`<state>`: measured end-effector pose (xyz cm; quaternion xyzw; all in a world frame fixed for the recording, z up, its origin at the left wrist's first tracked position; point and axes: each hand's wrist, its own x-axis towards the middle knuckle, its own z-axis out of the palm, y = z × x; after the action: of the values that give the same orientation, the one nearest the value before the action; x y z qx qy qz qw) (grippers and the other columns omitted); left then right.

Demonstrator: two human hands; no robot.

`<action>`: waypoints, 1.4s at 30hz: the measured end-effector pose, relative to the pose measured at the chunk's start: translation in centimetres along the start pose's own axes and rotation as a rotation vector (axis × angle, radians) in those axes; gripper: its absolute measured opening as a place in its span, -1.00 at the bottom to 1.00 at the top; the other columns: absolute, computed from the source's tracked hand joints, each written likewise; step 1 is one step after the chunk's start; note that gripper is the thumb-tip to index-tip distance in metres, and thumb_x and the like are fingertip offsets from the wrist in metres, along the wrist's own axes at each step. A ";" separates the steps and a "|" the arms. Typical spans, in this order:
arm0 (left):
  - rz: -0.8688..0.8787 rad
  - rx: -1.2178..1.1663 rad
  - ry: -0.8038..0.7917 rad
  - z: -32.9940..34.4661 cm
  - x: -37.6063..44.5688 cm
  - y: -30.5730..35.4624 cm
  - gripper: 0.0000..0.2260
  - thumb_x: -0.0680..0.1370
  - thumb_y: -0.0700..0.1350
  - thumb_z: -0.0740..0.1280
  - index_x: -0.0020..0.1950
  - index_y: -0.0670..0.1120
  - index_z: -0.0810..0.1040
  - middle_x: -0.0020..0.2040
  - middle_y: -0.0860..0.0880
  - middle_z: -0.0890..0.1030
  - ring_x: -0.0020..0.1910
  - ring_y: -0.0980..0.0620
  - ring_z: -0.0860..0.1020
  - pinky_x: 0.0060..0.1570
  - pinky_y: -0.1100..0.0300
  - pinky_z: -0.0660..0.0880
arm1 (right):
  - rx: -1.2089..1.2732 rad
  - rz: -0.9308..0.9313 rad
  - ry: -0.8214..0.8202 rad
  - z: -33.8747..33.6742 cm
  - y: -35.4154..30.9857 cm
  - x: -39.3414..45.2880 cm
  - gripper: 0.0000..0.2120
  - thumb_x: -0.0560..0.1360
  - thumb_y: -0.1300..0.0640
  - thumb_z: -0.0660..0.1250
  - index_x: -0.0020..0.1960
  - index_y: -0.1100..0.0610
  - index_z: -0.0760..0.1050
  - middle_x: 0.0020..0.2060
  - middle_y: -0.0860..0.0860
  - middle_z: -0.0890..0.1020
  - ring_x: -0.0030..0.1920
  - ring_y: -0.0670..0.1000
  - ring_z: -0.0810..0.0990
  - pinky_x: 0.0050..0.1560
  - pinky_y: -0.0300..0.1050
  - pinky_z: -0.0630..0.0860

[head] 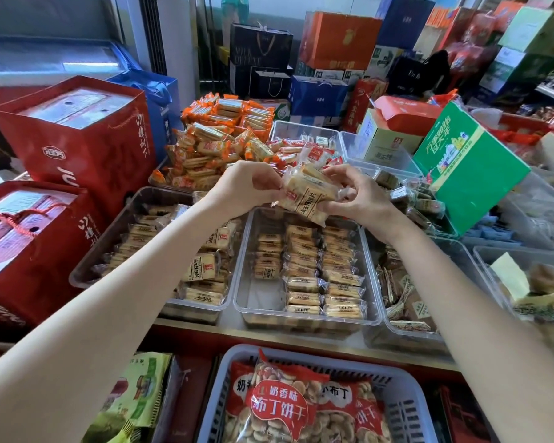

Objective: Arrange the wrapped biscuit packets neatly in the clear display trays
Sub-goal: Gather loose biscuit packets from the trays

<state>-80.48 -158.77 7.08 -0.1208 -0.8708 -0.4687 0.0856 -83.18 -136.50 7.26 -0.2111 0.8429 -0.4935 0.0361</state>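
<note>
Both hands hold a small bunch of pale wrapped biscuit packets point(307, 195) in the air above the middle clear tray point(247, 302). My left hand point(250, 185) pinches the bunch at its left end, and my right hand point(359, 195) grips its right end with curled fingers. Inside that tray, matching packets point(320, 273) stand in neat rows along the middle and right, while its front left floor is bare. The clear tray to the left point(87, 266) carries looser packets point(205, 266), partly hidden by my left forearm.
Red gift bags point(77, 139) stand at the left. A heap of orange-wrapped biscuits point(218, 142) lies behind the trays. A green box point(464, 171) leans at the right over more clear trays point(397, 324). A grey basket point(224, 372) with red biscuit bags sits below the counter edge.
</note>
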 end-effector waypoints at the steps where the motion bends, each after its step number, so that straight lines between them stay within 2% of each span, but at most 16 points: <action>1: -0.012 -0.027 -0.023 -0.2 -0.1 -0.1 -0.94 0.44 -0.21 0.45 -0.14 -0.07 0.62 -0.21 -0.01 0.63 -0.19 0.04 0.58 -0.05 0.13 0.56 | 0.015 0.002 -0.025 -0.2 0.0 -0.1 -0.52 0.38 0.22 0.49 0.22 0.05 0.39 0.19 0.05 0.51 0.08 0.08 0.57 0.02 -0.27 0.55; 5: -0.050 -0.073 -0.066 -1.0 -0.1 0.2 -0.92 0.47 -0.21 0.41 -0.17 -0.03 0.62 -0.22 0.03 0.63 -0.22 0.09 0.56 -0.13 0.21 0.55 | 0.070 0.027 -0.132 -1.1 0.1 -0.4 -0.53 0.36 0.18 0.49 0.19 -0.04 0.41 0.21 0.04 0.52 0.15 0.07 0.58 0.18 -0.02 0.54; 8: -0.033 0.005 0.012 -1.4 0.5 0.8 -0.96 0.50 -0.20 0.38 -0.11 -0.08 0.61 -0.16 0.01 0.61 -0.23 0.11 0.54 -0.14 0.23 0.52 | 0.116 0.042 -0.124 -1.1 -0.1 -0.4 -0.50 0.37 0.12 0.46 0.26 0.06 0.38 0.17 0.07 0.55 0.14 0.02 0.59 0.11 -0.10 0.56; 11: -0.037 0.018 -0.006 -1.5 0.6 1.1 -0.94 0.52 -0.21 0.35 -0.04 -0.08 0.57 -0.07 0.02 0.60 -0.22 0.19 0.53 -0.18 0.30 0.50 | 0.122 0.054 -0.112 -1.2 -0.6 -0.3 -0.55 0.43 0.23 0.42 0.27 0.12 0.37 0.15 0.09 0.56 0.08 -0.04 0.62 0.00 -0.23 0.56; 12: -0.060 -0.028 -0.054 -1.5 0.5 1.1 -0.89 0.52 -0.19 0.36 0.04 -0.08 0.55 0.01 0.04 0.59 -0.16 0.19 0.55 -0.15 0.34 0.50 | 0.107 0.055 -0.115 -1.4 -0.6 -0.3 -0.56 0.44 0.25 0.41 0.27 0.12 0.37 0.14 0.09 0.56 0.07 -0.04 0.62 -0.01 -0.24 0.56; 14: -0.124 -0.162 -0.177 -1.3 0.2 1.1 -0.63 0.48 -0.15 0.40 0.27 -0.05 0.45 0.19 0.09 0.52 0.01 0.15 0.57 -0.07 0.36 0.50 | 0.052 0.050 -0.136 -1.7 -0.8 -0.4 -0.55 0.43 0.27 0.42 0.26 0.10 0.38 0.10 0.08 0.57 0.03 -0.08 0.63 -0.03 -0.25 0.57; 17: -0.109 -0.158 -0.265 -0.1 -0.1 1.0 -0.33 0.42 -0.20 0.46 0.45 0.05 0.25 0.25 0.07 0.43 0.02 0.16 0.55 -0.10 0.30 0.57 | -0.069 0.018 -0.193 -1.0 -1.5 -0.4 -0.51 0.40 0.29 0.45 0.26 0.06 0.39 -0.05 -0.03 0.59 -0.17 -0.27 0.60 -0.15 -0.38 0.51; 19: -0.070 -0.063 -0.257 0.5 0.0 0.7 -0.32 0.38 -0.19 0.50 0.43 0.09 0.29 0.24 0.00 0.46 0.06 0.07 0.56 0.02 0.18 0.56 | -0.115 -0.025 -0.194 -0.4 -1.8 -0.3 -0.44 0.37 0.28 0.49 0.30 0.06 0.38 -0.06 -0.08 0.56 -0.16 -0.24 0.59 -0.12 -0.38 0.51; 21: -0.068 -0.036 -0.200 0.5 -0.2 0.1 -0.38 0.35 -0.16 0.52 0.35 0.10 0.39 0.22 -0.04 0.47 0.11 0.01 0.52 0.12 0.11 0.51 | 0.002 -0.040 -0.143 -0.5 -1.7 -0.4 -0.40 0.32 0.19 0.51 0.30 0.05 0.38 0.09 -0.02 0.53 0.02 -0.09 0.60 0.07 -0.26 0.54; 24: -0.138 -0.260 -0.166 -0.1 -0.9 -1.1 -0.41 0.32 -0.21 0.54 0.28 0.10 0.45 0.22 -0.03 0.47 0.12 0.02 0.52 0.10 0.18 0.50 | 0.307 -0.022 -0.055 -1.0 -1.3 -0.7 -0.64 0.34 0.16 0.43 0.13 0.11 0.51 0.07 0.02 0.61 0.09 -0.02 0.61 0.14 -0.16 0.54; 27: -0.116 -0.298 -0.202 -0.1 -1.3 -1.4 -0.42 0.31 -0.22 0.54 0.23 0.16 0.46 0.28 0.00 0.45 0.17 0.02 0.51 0.16 0.19 0.47 | 0.157 -0.084 0.038 -0.6 -1.2 -0.5 -0.87 0.39 0.29 0.43 -0.09 0.13 0.60 -0.11 -0.02 0.67 -0.09 -0.11 0.65 -0.01 -0.26 0.55; 30: -0.115 -0.334 -0.197 0.0 -1.3 -1.2 -0.44 0.30 -0.23 0.53 0.18 0.19 0.46 0.27 0.00 0.45 0.17 0.02 0.52 0.15 0.23 0.47 | 0.040 -0.101 0.114 -0.1 -1.5 0.3 -0.92 0.41 0.30 0.43 -0.17 0.16 0.57 -0.16 0.07 0.66 -0.20 -0.12 0.64 -0.08 -0.26 0.57; 35: -0.194 -0.429 -0.206 -0.5 -1.3 -1.5 -0.31 0.20 -0.13 0.53 0.31 0.10 0.43 0.27 -0.11 0.50 0.09 -0.04 0.61 0.11 0.08 0.54 | -0.187 -0.189 0.250 0.9 -1.5 1.3 -0.92 0.45 0.24 0.42 -0.17 0.15 0.53 -0.15 0.13 0.66 -0.20 -0.02 0.63 -0.13 -0.21 0.58; 38: -0.218 -0.457 -0.215 -0.9 -1.7 -2.4 -0.39 0.33 -0.29 0.49 0.31 0.07 0.43 0.22 -0.14 0.55 0.08 -0.05 0.62 0.09 0.09 0.56 | 0.025 -0.042 0.055 0.3 -1.6 1.2 -0.94 0.47 0.30 0.38 -0.06 0.23 0.57 -0.04 0.19 0.64 -0.06 0.07 0.65 0.00 -0.14 0.61; 40: -0.225 -0.482 -0.216 -0.9 -1.9 -2.8 -0.44 0.39 -0.36 0.43 0.28 0.08 0.42 0.17 -0.15 0.59 0.06 -0.04 0.62 0.02 0.18 0.58 | 0.015 0.048 -0.103 0.0 -1.4 1.2 -0.87 0.48 0.31 0.36 0.03 0.22 0.58 0.01 0.13 0.64 0.01 0.07 0.64 0.07 -0.12 0.59; 42: -0.232 -0.484 -0.222 -0.8 -2.0 -3.1 -0.46 0.41 -0.36 0.42 0.27 0.08 0.41 0.14 -0.14 0.60 0.04 -0.01 0.63 -0.05 0.24 0.58 | -0.020 0.087 -0.141 0.2 -1.4 1.2 -0.85 0.45 0.31 0.39 0.02 0.21 0.58 -0.05 0.08 0.65 -0.06 0.03 0.64 0.03 -0.18 0.59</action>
<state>-79.41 -161.33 4.51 -0.0877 -0.7457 -0.6535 -0.0957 -83.76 -137.75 8.47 -0.2089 0.8517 -0.4668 0.1143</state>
